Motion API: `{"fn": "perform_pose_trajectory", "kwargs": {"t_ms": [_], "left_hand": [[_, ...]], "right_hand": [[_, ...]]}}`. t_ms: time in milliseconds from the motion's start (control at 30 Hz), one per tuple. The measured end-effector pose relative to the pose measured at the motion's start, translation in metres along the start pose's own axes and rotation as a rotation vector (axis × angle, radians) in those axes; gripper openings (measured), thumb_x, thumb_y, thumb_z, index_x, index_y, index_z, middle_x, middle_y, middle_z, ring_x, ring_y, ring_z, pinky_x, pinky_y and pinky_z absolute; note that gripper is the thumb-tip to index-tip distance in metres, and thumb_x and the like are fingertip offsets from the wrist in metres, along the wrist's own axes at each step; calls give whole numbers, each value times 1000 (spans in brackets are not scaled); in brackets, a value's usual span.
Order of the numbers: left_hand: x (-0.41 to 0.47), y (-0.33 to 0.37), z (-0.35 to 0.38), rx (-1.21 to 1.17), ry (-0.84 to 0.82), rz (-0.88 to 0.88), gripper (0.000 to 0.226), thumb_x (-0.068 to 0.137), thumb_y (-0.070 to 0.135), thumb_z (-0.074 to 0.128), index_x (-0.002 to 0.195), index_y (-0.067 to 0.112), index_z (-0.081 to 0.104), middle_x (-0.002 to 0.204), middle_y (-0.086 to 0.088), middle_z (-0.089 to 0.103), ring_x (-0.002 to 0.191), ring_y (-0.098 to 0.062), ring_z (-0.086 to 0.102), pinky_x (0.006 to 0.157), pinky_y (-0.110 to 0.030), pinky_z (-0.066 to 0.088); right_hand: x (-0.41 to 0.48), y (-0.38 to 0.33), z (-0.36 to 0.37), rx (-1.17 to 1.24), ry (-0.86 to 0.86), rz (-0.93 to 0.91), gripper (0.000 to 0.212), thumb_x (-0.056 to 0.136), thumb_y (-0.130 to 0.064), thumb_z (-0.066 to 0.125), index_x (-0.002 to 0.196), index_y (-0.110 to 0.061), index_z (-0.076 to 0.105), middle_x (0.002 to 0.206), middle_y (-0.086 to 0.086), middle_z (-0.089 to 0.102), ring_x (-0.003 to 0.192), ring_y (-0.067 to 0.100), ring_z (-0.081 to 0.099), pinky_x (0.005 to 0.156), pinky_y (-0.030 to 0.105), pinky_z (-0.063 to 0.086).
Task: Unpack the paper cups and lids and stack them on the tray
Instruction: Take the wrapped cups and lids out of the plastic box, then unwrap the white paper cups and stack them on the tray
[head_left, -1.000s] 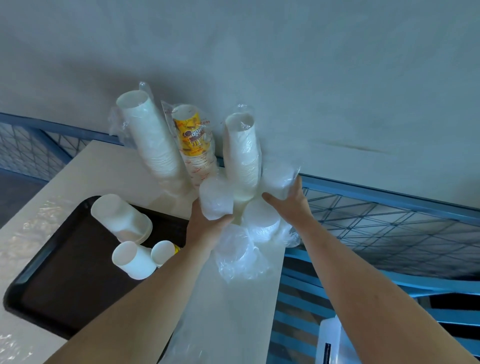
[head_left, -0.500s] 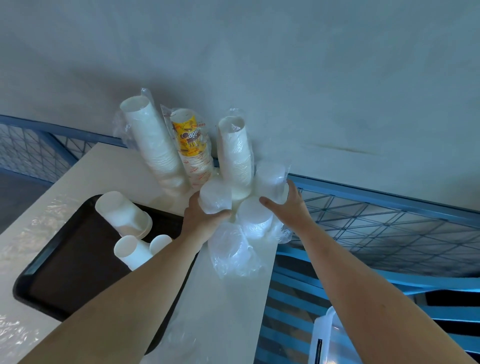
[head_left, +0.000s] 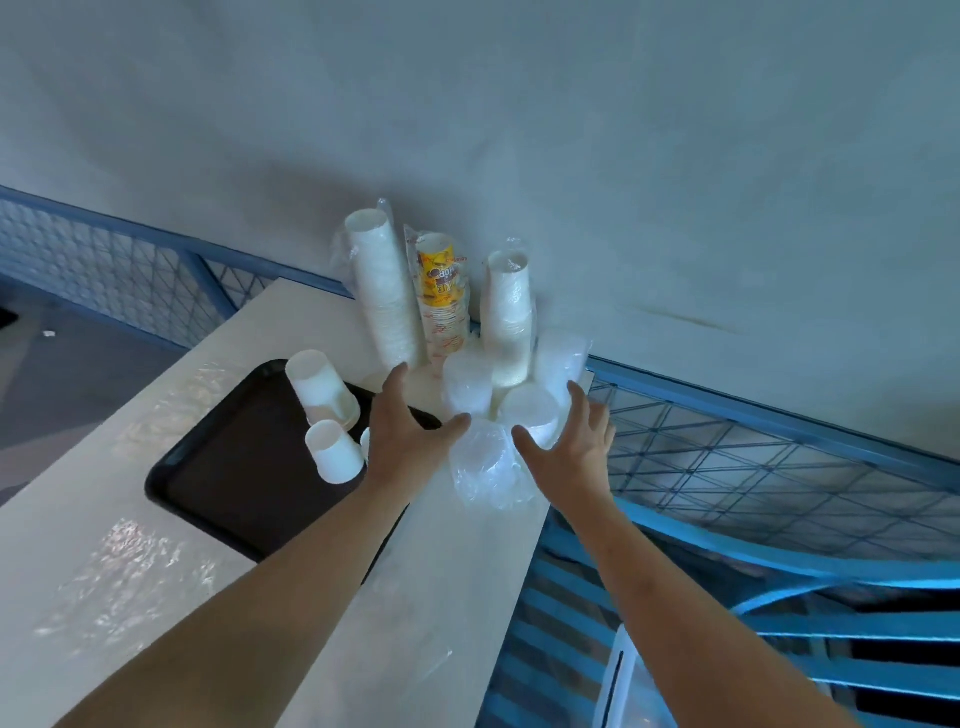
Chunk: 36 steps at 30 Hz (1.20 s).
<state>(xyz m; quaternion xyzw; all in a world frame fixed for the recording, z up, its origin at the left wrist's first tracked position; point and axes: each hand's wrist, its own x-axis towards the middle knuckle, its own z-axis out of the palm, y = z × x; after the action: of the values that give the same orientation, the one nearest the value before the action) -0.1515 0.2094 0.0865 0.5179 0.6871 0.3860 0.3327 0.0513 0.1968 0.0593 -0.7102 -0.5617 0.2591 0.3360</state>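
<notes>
Clear, slippery plastic sleeve of white lids (head_left: 485, 467) looked light; its sides suited gripping. Flanking it, the left hand (head_left: 410, 434) and right hand (head_left: 569, 449) were spread, released.

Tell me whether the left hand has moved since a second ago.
Yes. The left hand has come off the wrapped lid stack it gripped, drawing back toward the tray, fingers spread.

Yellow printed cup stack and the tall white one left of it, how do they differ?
The tall white cup stack is plain; the yellow printed cup stack carries yellow print. The white stack rises higher and looks wider than the printed one. The white stack's top tilts left; the printed stack stands nearer upright. Both sit in clear wrap against the wall.
</notes>
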Motion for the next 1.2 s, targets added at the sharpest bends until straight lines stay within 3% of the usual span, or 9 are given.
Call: {"fn": "perform_pose_trajectory", "kwargs": {"t_ms": [100,300,367,567,800,1033,1167,1200], "left_hand": [[-39,0,-24,-8,13,36,103,78,44,90,161,30,31,156,5,41,145,-13,39,122,-39,36],[-102,-6,-71,-31,18,49,87,74,47,91,148,34,47,134,3,53,123,-12,54,107,-30,48],[-120,-10,-89,-22,26,50,86,79,38,92,151,34,45,138,7,46,129,-9,49,107,-25,41],[-154,-34,-156,-25,-20,61,85,82,39,89,151,41,41,145,8,44,135,-11,48,106,-27,40],[-142,-60,-254,-54,-159,154,78,84,40,86,144,56,39,146,9,44,133,-9,50,110,-34,42],[-108,-72,-352,-80,-301,204,89,84,46,85,157,47,34,153,9,45,133,-6,52,114,-36,43],[-81,-61,-379,-88,-365,246,89,85,47,85,158,44,33,155,8,45,134,-8,51,114,-37,43],[-74,-59,-382,-98,-375,249,89,85,47,84,158,43,33,155,8,45,134,-8,52,113,-35,43]], "right_hand": [[-34,-24,1,6,-50,-40,87,89,-46,74,158,-22,28,154,8,30,138,31,27,113,43,30],[-97,-65,5,66,-109,-116,65,91,-38,74,148,-18,50,149,10,42,138,33,36,115,40,31],[-119,-77,6,82,-146,-117,59,92,-37,73,145,-20,53,149,8,43,139,30,37,115,37,31],[-180,-115,18,111,-208,-111,47,96,-33,69,141,-24,57,147,1,45,138,22,39,106,24,29],[-238,-170,65,176,-78,-46,49,96,-29,70,142,-22,56,141,0,49,133,20,46,106,25,33],[-263,-249,116,244,85,39,52,96,-29,69,145,-21,53,136,1,51,126,19,51,104,28,39],[-259,-280,129,246,122,52,55,96,-26,66,148,-22,50,138,2,50,126,16,52,88,7,36],[-256,-285,131,245,129,54,55,96,-26,66,148,-22,49,139,1,50,127,16,51,87,8,36]]}}
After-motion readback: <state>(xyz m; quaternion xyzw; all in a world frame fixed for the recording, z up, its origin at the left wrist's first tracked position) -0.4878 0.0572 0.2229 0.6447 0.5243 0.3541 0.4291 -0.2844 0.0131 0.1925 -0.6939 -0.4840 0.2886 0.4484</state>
